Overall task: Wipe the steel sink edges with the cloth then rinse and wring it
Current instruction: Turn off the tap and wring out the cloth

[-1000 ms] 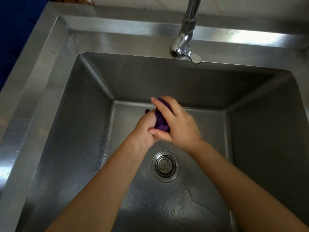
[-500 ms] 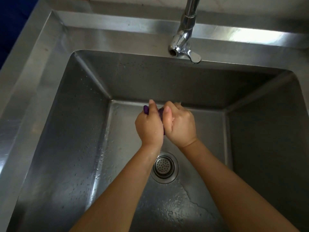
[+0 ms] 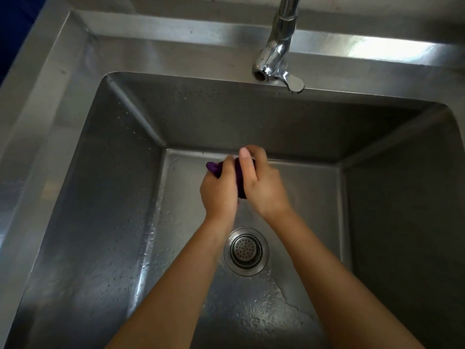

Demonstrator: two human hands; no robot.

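Head cam: hands point(image 3: 218, 195) point(image 3: 265, 190) parted, more cloth point(image 3: 241, 178) showing btwn.

**Chrome tap, steel strainer, blue corner**

A curved chrome metal tap point(image 3: 276, 54) stands at top centre, its spout opening facing down and a flat lever jutting to its right. Well below it lies a round perforated steel drain strainer point(image 3: 246, 251), with a wet patch of water point(image 3: 261, 316) nearer the viewer. A dark blue surface point(image 3: 15, 26) fills the upper left corner.
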